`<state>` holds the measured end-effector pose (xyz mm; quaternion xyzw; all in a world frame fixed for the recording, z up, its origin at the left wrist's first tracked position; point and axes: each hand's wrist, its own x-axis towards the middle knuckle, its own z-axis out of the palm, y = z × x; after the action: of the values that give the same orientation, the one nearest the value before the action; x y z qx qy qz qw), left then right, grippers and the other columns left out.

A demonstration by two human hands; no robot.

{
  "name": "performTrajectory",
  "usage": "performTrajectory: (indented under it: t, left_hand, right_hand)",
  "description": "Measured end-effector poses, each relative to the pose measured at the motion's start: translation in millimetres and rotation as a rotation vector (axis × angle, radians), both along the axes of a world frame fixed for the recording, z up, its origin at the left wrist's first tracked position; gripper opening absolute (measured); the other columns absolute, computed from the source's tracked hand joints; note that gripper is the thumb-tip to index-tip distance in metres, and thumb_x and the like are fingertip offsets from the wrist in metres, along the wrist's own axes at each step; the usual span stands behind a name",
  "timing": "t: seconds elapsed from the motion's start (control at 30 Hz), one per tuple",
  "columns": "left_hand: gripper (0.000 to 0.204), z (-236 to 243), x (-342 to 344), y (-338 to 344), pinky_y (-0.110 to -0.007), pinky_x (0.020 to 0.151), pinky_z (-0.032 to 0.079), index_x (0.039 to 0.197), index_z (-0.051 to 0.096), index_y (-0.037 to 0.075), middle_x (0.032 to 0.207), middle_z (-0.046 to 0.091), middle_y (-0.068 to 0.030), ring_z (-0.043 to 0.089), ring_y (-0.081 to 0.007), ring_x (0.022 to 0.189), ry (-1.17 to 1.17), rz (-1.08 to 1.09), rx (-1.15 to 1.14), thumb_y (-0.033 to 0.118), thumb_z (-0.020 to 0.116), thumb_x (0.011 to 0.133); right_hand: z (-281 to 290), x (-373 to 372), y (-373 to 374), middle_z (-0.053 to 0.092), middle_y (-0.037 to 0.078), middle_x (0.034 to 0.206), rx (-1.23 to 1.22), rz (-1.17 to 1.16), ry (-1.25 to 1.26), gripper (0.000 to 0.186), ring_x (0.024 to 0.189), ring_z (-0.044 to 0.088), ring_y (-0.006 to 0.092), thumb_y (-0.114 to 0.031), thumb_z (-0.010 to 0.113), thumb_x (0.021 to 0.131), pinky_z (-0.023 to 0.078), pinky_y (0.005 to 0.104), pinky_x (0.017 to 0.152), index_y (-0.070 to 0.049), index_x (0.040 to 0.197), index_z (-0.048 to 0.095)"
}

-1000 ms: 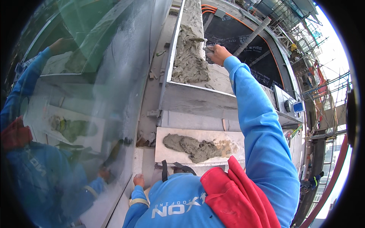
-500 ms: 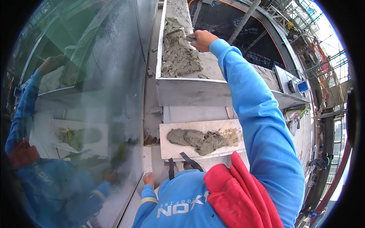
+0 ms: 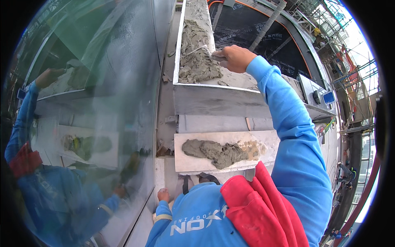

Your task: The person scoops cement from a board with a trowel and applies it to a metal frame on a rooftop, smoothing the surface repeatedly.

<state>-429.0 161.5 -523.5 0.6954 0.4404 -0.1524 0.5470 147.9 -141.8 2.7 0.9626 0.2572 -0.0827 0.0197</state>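
My right hand point(image 3: 236, 57) is closed on a trowel point(image 3: 196, 50), whose thin blade lies in rough grey mortar point(image 3: 199, 68) along a metal-edged raised channel point(image 3: 214, 99) at the top centre. My left hand point(image 3: 163, 194) hangs low beside my body, near the glass wall, its fingers curled; whatever they may hold is too small to make out. Below the channel is a pale board point(image 3: 267, 146) with a heap of wet mortar point(image 3: 214, 152) on it.
A glass wall point(image 3: 111, 103) fills the left, reflecting me. Behind the channel lie a black-lined recess point(image 3: 234, 29) with orange tubing and a pale pipe point(image 3: 269, 22). A metal plate point(image 3: 306, 86) with a small blue object point(image 3: 328, 97) sits right. Scaffolding point(image 3: 358, 82) and another person point(image 3: 346, 175) are far right.
Since half a second ago my right hand and the trowel have come back toward me and slightly right, the blade moving down along the mortar. My left hand stays low.
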Motion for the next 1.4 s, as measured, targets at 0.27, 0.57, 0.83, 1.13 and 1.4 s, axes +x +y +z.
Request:
performTrajectory:
  t: [0.27, 0.57, 0.83, 1.13, 1.4]
  left_hand:
    - [0.020, -7, 2, 16, -0.036, 0.063, 0.056, 0.103, 0.071, -0.002, 0.088, 0.072, -0.0135, 0.069, -0.0222, 0.071, 0.007, -0.064, 0.000, 0.014, 0.064, 0.094]
    - [0.019, -16, 25, 14, -0.034, 0.065, 0.062, 0.105, 0.070, -0.006, 0.094, 0.069, -0.0140, 0.069, -0.0234, 0.079, -0.113, -0.065, 0.031, 0.006, 0.060, 0.093]
    - [0.021, -18, 22, 12, -0.035, 0.067, 0.062, 0.104, 0.070, -0.006, 0.097, 0.069, -0.0147, 0.068, -0.0232, 0.086, 0.035, -0.242, 0.107, 0.005, 0.058, 0.091]
    - [0.019, 16, 29, 12, -0.034, 0.066, 0.061, 0.101, 0.071, -0.005, 0.093, 0.069, -0.0142, 0.068, -0.0229, 0.082, 0.005, 0.039, -0.070, 0.005, 0.059, 0.091]
    - [0.024, -17, 22, 6, -0.039, 0.078, 0.057, 0.104, 0.073, 0.000, 0.093, 0.074, -0.0185, 0.072, -0.0290, 0.085, -0.081, -0.118, 0.130, 0.019, 0.067, 0.092]
  right_hand:
    - [-24, 84, -35, 0.069, 0.021, 0.120, 0.184, -0.270, -0.222, 0.047, 0.110, 0.067, 0.0392, -0.030, 0.060, 0.091, 0.053, 0.0464, 0.099, -0.013, 0.134, 0.064]
    - [-12, 35, -59, 0.071, 0.023, 0.116, 0.202, -0.236, 0.273, 0.049, 0.104, 0.070, 0.0362, -0.031, 0.060, 0.093, 0.054, 0.0421, 0.095, -0.012, 0.139, 0.061]
    - [-28, 28, -32, 0.072, 0.024, 0.103, 0.322, -0.099, 0.022, 0.051, 0.097, 0.070, 0.0358, -0.032, 0.063, 0.094, 0.054, 0.0410, 0.092, -0.006, 0.138, 0.060]
    - [-16, -22, -43, 0.072, 0.024, 0.087, 0.325, -0.068, 0.080, 0.045, 0.084, 0.071, 0.0385, -0.026, 0.062, 0.094, 0.055, 0.0450, 0.084, -0.009, 0.136, 0.062]
    - [-32, -93, -33, 0.069, 0.027, 0.105, 0.253, -0.083, 0.049, 0.050, 0.094, 0.066, 0.0450, -0.021, 0.064, 0.092, 0.053, 0.0501, 0.084, -0.011, 0.141, 0.058]
